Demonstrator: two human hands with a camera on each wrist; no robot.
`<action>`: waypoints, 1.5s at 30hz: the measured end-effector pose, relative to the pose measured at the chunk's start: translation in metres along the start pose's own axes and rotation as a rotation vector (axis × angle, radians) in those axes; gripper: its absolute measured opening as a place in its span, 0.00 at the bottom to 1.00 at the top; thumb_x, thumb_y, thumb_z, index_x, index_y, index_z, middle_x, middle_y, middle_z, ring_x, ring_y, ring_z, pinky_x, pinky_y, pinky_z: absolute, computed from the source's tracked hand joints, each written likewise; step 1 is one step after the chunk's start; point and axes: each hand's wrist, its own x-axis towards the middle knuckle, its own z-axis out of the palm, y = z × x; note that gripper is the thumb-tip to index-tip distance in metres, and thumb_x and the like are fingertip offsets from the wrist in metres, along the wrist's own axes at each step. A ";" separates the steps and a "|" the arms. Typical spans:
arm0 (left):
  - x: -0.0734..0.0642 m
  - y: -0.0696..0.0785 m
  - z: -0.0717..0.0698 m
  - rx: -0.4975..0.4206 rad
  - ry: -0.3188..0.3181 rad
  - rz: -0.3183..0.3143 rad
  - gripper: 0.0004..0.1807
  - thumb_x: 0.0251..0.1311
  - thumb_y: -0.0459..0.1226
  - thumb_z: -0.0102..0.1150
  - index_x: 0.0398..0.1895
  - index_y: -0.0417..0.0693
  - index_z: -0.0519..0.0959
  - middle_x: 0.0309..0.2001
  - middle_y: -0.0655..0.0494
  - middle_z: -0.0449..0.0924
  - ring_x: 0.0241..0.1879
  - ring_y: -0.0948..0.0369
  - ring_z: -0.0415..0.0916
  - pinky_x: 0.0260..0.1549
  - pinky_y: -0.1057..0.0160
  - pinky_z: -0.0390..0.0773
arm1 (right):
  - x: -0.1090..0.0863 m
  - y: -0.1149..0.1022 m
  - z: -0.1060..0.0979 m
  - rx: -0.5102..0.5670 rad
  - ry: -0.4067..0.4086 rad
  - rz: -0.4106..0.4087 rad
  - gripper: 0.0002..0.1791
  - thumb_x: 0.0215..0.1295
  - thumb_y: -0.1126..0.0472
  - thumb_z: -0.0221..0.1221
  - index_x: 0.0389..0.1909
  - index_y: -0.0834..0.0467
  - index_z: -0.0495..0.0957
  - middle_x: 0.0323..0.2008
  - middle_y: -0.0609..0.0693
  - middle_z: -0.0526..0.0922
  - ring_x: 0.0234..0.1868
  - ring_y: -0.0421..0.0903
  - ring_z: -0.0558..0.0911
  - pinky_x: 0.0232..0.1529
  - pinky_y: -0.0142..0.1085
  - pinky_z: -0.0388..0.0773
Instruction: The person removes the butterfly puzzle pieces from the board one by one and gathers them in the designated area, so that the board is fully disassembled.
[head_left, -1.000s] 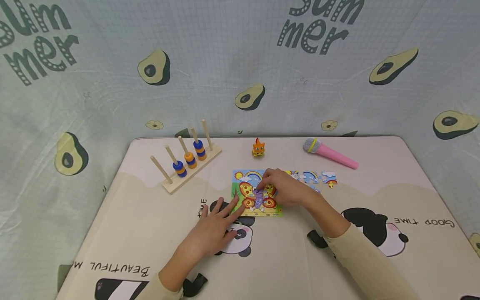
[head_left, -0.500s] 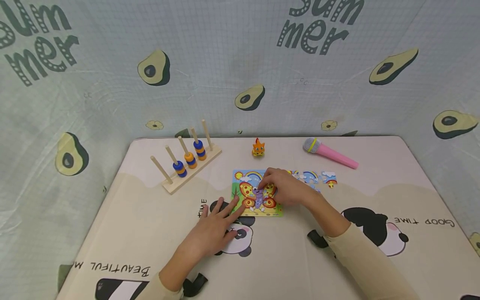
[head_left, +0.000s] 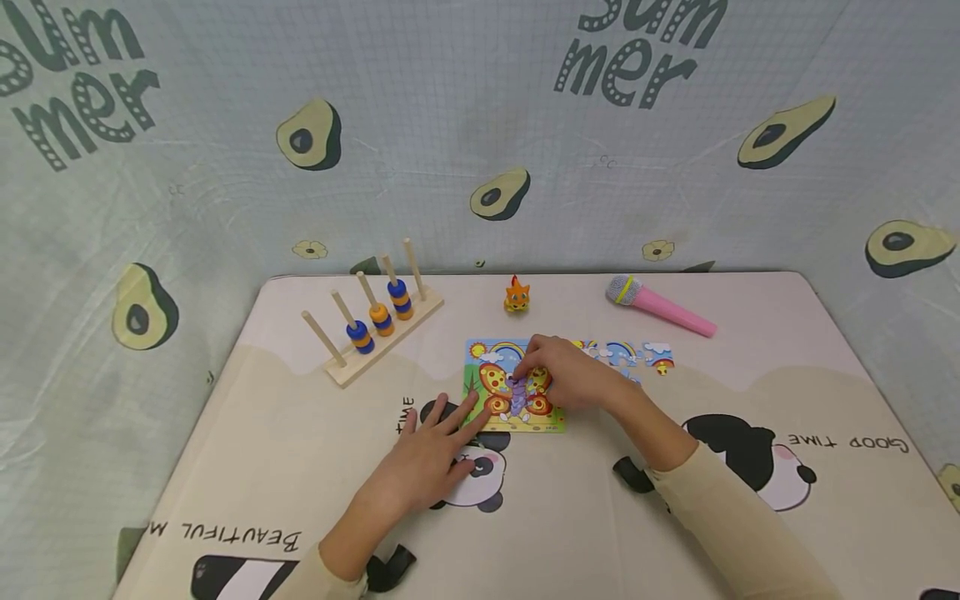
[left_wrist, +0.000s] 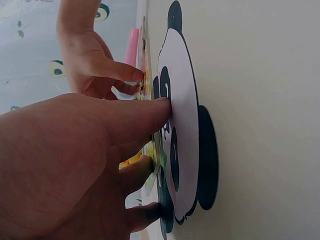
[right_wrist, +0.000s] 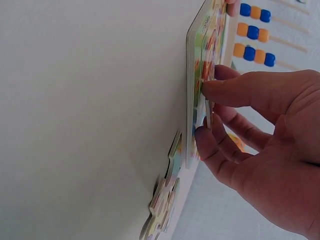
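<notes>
A butterfly jigsaw puzzle lies on the table in its flat board. My left hand is spread palm down at its lower left, fingertips resting on the board's edge and the thumb on the printed panda. Over the puzzle's right side, my right hand pinches a puzzle piece between thumb and fingers. In the right wrist view that piece stands slightly tilted off the puzzle board, and its picture is mostly hidden. Loose puzzle pieces lie right of the board, partly behind the right hand.
A wooden peg stand with blue and orange rings stands at the back left. Behind the puzzle sits a small orange toy figure. A pink toy microphone lies at the back right, near the hanging avocado-print cloth.
Almost nothing moves. The fingers of my right hand shift very slightly over the puzzle's upper right; my left hand stays put.
</notes>
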 end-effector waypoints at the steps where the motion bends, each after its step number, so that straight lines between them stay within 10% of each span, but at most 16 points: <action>1: 0.000 0.000 0.000 0.000 -0.001 0.000 0.36 0.74 0.48 0.59 0.82 0.63 0.61 0.85 0.57 0.50 0.82 0.38 0.47 0.71 0.23 0.51 | 0.000 0.000 0.000 0.001 0.001 0.000 0.31 0.52 0.80 0.61 0.53 0.49 0.88 0.52 0.49 0.79 0.59 0.52 0.75 0.64 0.50 0.75; 45: 0.000 0.001 0.000 -0.032 0.011 0.011 0.36 0.74 0.47 0.59 0.82 0.62 0.61 0.85 0.56 0.50 0.82 0.37 0.45 0.72 0.23 0.50 | -0.029 0.024 -0.010 0.051 0.124 -0.032 0.30 0.51 0.81 0.58 0.50 0.51 0.88 0.47 0.48 0.80 0.46 0.48 0.78 0.47 0.41 0.76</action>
